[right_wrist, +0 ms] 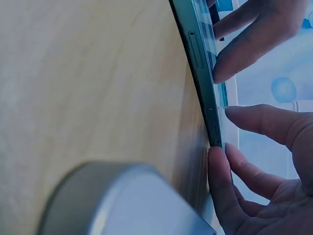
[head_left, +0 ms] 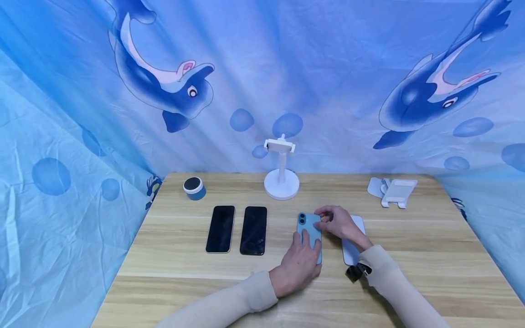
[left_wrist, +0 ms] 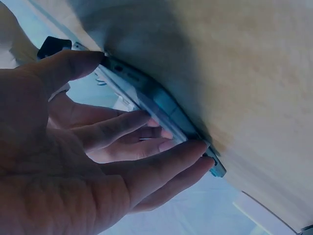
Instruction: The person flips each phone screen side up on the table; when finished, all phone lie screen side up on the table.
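A light blue phone (head_left: pixel 311 223) with two camera lenses lies back up on the wooden table. My left hand (head_left: pixel 298 263) spans its lower half, thumb at the bottom end and fingertips on the back and along the edge. At the top corner my right hand (head_left: pixel 338 222) pinches the phone, its thumb on the back and a finger at the top edge. In the right wrist view, the phone's side edge (right_wrist: pixel 199 63) with its buttons stands out, and a glossy layer runs along the back. The left wrist view shows its ports end (left_wrist: pixel 124 71) by my thumb.
Beneath my right forearm lies a white phone (head_left: pixel 350 255). Two dark phones (head_left: pixel 220 230) (head_left: pixel 253 231) lie to the left. A blue-and-white round device (head_left: pixel 194 189), a white phone stand (head_left: pixel 281 184) and a folding white stand (head_left: pixel 398 191) are along the back edge.
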`<state>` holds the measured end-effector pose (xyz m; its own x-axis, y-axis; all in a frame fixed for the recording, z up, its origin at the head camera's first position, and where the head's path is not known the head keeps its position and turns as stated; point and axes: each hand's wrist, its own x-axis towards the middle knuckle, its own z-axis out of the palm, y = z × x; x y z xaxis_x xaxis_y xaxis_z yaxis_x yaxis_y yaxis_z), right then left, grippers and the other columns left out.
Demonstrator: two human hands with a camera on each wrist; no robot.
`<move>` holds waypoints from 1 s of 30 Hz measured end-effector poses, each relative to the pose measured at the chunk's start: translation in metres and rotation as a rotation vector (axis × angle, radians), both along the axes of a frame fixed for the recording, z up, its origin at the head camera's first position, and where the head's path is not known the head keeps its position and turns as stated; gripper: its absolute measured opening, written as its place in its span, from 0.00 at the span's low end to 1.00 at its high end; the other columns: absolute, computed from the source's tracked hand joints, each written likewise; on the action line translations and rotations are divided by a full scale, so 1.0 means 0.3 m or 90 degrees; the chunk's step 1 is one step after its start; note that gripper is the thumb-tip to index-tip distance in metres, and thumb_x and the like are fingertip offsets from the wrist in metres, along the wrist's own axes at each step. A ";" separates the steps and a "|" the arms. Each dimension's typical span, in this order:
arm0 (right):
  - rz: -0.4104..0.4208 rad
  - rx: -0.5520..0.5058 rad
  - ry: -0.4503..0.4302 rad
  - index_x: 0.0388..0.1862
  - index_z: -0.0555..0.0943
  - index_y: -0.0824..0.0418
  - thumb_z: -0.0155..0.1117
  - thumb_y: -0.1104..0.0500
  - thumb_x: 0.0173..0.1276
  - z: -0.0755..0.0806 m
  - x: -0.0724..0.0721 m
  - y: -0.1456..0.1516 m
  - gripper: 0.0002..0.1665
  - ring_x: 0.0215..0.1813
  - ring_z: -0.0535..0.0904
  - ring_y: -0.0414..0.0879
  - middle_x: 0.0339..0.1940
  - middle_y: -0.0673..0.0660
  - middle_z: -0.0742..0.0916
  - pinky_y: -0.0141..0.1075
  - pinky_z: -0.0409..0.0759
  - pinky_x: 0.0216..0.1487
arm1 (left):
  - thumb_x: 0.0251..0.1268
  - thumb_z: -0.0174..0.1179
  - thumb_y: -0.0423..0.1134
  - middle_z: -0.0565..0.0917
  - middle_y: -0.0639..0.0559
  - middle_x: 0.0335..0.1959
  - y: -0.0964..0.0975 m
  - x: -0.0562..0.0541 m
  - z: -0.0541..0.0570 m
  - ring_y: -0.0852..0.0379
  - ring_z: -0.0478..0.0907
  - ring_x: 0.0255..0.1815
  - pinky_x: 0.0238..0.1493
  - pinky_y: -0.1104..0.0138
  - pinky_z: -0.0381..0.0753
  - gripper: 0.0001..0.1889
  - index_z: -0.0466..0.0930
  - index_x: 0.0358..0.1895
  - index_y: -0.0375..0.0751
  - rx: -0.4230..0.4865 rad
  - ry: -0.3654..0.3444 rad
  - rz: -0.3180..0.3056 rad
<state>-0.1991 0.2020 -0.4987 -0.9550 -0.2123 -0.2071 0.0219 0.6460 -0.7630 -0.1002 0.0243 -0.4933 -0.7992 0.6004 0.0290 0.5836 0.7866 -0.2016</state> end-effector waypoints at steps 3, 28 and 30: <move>-0.008 -0.010 -0.004 0.60 0.83 0.63 0.74 0.56 0.67 0.004 -0.002 -0.004 0.24 0.45 0.81 0.48 0.47 0.60 0.87 0.36 0.77 0.44 | 0.71 0.60 0.63 0.81 0.34 0.62 -0.006 0.000 -0.002 0.39 0.79 0.63 0.66 0.56 0.79 0.33 0.76 0.70 0.46 0.010 0.006 -0.006; 0.082 -0.261 -0.068 0.79 0.67 0.65 0.59 0.66 0.75 -0.004 0.016 0.028 0.34 0.65 0.83 0.60 0.71 0.72 0.78 0.35 0.85 0.54 | 0.63 0.63 0.53 0.76 0.39 0.57 -0.053 -0.010 0.025 0.45 0.79 0.46 0.39 0.65 0.84 0.42 0.62 0.79 0.45 0.260 -0.145 0.058; 0.095 -0.282 -0.067 0.80 0.64 0.65 0.58 0.67 0.76 -0.004 0.019 0.032 0.36 0.63 0.83 0.58 0.71 0.74 0.76 0.38 0.86 0.55 | 0.61 0.63 0.53 0.77 0.40 0.57 -0.057 -0.011 0.027 0.46 0.79 0.45 0.41 0.64 0.84 0.43 0.63 0.79 0.42 0.277 -0.147 0.061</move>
